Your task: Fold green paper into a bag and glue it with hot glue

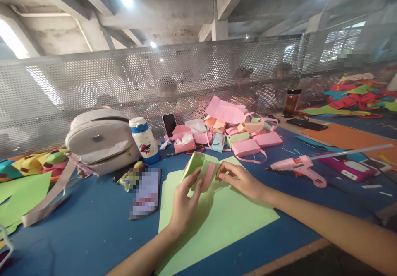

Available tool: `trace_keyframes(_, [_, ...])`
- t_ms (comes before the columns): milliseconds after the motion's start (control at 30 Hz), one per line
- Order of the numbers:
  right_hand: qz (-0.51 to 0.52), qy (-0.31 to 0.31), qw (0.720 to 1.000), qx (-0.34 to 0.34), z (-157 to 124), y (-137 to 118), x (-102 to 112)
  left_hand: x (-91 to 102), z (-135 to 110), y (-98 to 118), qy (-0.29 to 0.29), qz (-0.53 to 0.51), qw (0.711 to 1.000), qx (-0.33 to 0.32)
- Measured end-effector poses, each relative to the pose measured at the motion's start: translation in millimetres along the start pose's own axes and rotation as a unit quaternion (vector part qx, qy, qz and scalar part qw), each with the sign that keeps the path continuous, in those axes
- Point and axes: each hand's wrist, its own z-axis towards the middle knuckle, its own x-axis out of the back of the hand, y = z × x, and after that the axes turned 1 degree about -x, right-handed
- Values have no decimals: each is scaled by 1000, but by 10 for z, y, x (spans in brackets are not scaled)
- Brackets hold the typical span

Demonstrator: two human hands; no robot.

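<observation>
My left hand (pixel 186 197) is closed around a small folded green paper box (pixel 196 163) with a pink strip (pixel 209 172) on its near side. Just to the right, my right hand (pixel 237 178) has its fingers curled by the box's edge; whether its fingertips pinch anything is hard to make out. Both hands are above large light-green paper sheets (pixel 229 226) on the blue table. A pink glue gun (pixel 297 166) with a long clear glue stick lies to the right of my right hand.
Pink and pastel paper boxes (pixel 248 145) are heaped at the back, beside a propped phone (pixel 169 125). A white backpack (pixel 102 141), a bottle (pixel 144 140) and a purple packet (pixel 145 193) stand or lie left. Orange sheets (pixel 347 141) and a perforated metal screen (pixel 192 69) are beyond.
</observation>
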Motion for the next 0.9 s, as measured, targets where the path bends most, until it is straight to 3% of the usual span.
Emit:
trace_keyframes(400, [-10, -25, 1000, -11, -19, -12, -21, -3, 43, 73, -37, -17, 999, 34])
trace_keyframes(900, [-11, -29, 1000, 0, -35, -43, -13, -12, 88, 104, -35, -81, 995, 54])
